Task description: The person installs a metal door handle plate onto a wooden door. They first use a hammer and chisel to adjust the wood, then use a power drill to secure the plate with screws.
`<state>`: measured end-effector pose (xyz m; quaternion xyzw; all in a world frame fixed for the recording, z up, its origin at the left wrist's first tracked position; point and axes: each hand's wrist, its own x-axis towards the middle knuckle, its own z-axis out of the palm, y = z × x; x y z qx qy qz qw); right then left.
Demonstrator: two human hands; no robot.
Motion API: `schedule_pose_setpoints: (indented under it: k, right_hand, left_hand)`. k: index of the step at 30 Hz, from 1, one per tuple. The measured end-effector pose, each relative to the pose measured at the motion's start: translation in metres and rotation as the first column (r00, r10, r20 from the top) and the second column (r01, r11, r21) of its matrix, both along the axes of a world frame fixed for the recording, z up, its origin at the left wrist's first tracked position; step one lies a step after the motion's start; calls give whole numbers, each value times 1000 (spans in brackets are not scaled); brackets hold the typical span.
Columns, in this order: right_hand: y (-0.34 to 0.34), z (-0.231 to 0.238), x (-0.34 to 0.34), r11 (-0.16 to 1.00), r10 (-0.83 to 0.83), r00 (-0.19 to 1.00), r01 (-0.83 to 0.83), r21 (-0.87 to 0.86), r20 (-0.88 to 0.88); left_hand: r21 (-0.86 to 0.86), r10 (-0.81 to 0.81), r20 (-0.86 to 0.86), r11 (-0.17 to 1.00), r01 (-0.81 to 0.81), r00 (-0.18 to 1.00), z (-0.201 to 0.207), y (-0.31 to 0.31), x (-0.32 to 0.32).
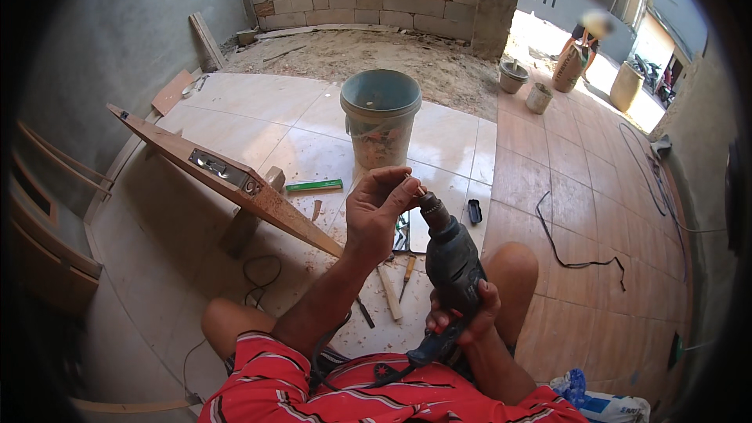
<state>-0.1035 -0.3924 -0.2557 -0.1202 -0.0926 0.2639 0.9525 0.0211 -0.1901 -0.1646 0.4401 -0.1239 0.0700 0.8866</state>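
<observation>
I hold a dark power drill [454, 266] tilted upward in front of my body. My right hand [472, 315] is wrapped round its handle. My left hand [380, 207] pinches a thin drill bit [418, 187] at the mouth of the drill's chuck [432, 208]; the fingers partly hide the bit. Left of my hands lies a long wooden board [266, 215] on edge, with a metal lock [219, 167] set into a cutout in it. Below the left hand, a chisel [407, 272] and a pale wooden stick [389, 291] lie on the floor.
A grey bucket [381, 129] stands beyond my hands. A green box [313, 186], a small black case [475, 211] and wood shavings lie around. A block [243, 227] props the board. Black cable [576, 264] lies right. Another person [587, 33] bends over a sack [570, 68] at far right.
</observation>
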Motion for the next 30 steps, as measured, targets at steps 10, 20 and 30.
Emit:
schedule_pose_setpoints:
  k: [10, 20, 30]
  right_hand:
    - [1, -5, 6, 999, 21, 995, -24, 21, 101]
    - [1, 3, 9, 998, 23, 994, -29, 49, 106]
    - [5, 13, 1, 998, 51, 993, -54, 24, 107]
  left_hand:
    - [-58, -118, 78, 991, 123, 990, -3, 5, 4]
    - [246, -600, 179, 795, 555, 780, 34, 24, 21]
    - [-129, -330, 75, 932, 337, 941, 48, -22, -28]
